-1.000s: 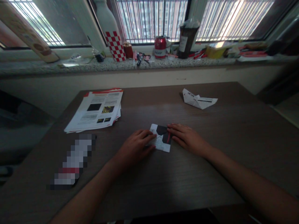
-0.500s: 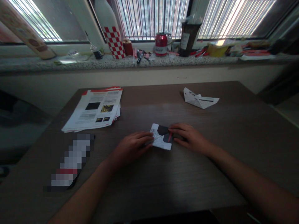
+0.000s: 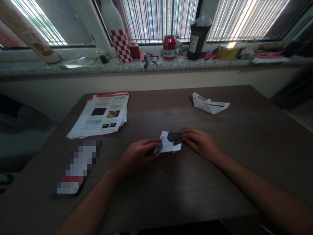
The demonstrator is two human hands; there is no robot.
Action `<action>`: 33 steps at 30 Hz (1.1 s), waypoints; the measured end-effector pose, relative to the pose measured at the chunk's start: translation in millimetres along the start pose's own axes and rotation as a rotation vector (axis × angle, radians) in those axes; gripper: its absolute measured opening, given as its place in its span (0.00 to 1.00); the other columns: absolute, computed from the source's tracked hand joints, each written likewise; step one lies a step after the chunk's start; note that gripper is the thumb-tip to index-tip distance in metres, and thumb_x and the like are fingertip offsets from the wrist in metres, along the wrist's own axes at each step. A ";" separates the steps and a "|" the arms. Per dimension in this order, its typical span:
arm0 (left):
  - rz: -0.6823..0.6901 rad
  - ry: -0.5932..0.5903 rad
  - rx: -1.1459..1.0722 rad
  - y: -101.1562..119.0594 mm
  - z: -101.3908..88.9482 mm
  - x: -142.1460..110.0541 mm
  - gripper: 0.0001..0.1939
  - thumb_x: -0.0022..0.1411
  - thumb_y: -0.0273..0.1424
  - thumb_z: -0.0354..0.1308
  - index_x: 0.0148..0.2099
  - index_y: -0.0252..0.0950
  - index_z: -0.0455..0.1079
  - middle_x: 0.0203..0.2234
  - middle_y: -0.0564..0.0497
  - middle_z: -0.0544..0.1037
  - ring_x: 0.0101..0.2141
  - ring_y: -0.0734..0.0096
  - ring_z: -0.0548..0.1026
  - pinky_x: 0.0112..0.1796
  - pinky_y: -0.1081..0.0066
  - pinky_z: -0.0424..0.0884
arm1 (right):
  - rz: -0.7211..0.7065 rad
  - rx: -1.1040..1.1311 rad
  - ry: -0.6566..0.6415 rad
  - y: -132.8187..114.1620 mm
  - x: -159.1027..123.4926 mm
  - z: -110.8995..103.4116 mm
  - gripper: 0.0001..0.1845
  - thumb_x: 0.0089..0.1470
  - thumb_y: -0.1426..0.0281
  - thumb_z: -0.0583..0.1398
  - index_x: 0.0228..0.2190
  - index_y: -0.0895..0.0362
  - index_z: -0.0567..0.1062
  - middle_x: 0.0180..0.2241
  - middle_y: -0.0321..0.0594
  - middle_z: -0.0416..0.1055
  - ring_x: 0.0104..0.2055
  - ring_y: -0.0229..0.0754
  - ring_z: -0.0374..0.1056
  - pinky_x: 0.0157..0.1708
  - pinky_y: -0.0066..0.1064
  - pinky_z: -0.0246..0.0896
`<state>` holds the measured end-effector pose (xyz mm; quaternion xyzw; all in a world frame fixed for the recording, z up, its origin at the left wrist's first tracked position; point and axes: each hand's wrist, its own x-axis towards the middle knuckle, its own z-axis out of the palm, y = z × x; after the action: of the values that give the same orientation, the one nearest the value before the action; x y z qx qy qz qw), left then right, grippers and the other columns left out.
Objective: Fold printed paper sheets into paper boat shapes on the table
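A small folded sheet of paper (image 3: 168, 143), white with dark patches and a bit of red, is between my two hands over the middle of the table. My left hand (image 3: 141, 151) grips its left edge, fingers on top and the thumb near the lower side. At the upper right corner, my right hand (image 3: 199, 140) pinches the paper with its fingertips. The near edge of the paper looks slightly raised off the table. A folded paper boat (image 3: 210, 104) lies beyond my right hand, apart from it.
A stack of printed sheets (image 3: 97, 114) lies at the table's (image 3: 156, 195) far left. Nearer, a phone-shaped object (image 3: 77, 168) is blurred by blocks. On the windowsill stand a checkered bottle (image 3: 119, 45), a red can (image 3: 169, 48) and a dark cup (image 3: 197, 39).
The folded paper has turned slightly, and its near edge has lifted. My right hand has shifted a little to the right, with its fingertips now at the upper corner.
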<state>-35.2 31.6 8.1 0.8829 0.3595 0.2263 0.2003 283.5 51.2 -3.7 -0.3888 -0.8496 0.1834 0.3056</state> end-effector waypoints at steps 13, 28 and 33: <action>-0.221 0.407 -0.166 19.3 -0.3 8.0 0.07 0.72 0.31 0.61 0.48 0.39 0.80 0.38 0.52 0.85 0.36 0.69 0.83 0.38 0.70 0.79 | 0.191 0.187 0.171 -20.4 2.9 -11.2 0.09 0.67 0.62 0.61 0.42 0.52 0.79 0.34 0.39 0.79 0.34 0.43 0.74 0.33 0.34 0.70; -0.349 0.170 -0.036 -2.3 16.4 17.1 0.09 0.71 0.36 0.60 0.40 0.38 0.79 0.36 0.48 0.80 0.36 0.63 0.79 0.35 0.66 0.75 | 0.205 0.045 -0.005 3.6 7.4 6.8 0.08 0.65 0.68 0.63 0.44 0.55 0.80 0.36 0.40 0.77 0.36 0.44 0.72 0.37 0.35 0.65; -0.343 0.148 -0.002 -1.6 16.8 18.0 0.07 0.70 0.34 0.60 0.41 0.38 0.78 0.36 0.48 0.79 0.36 0.62 0.78 0.36 0.65 0.74 | 0.146 -0.001 -0.044 4.4 9.4 4.3 0.06 0.66 0.70 0.62 0.43 0.55 0.80 0.38 0.43 0.76 0.40 0.45 0.72 0.40 0.37 0.66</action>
<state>-15.4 42.5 -1.9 0.7893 0.5185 0.2534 0.2097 278.3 60.9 -5.8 -0.4459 -0.8255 0.2133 0.2726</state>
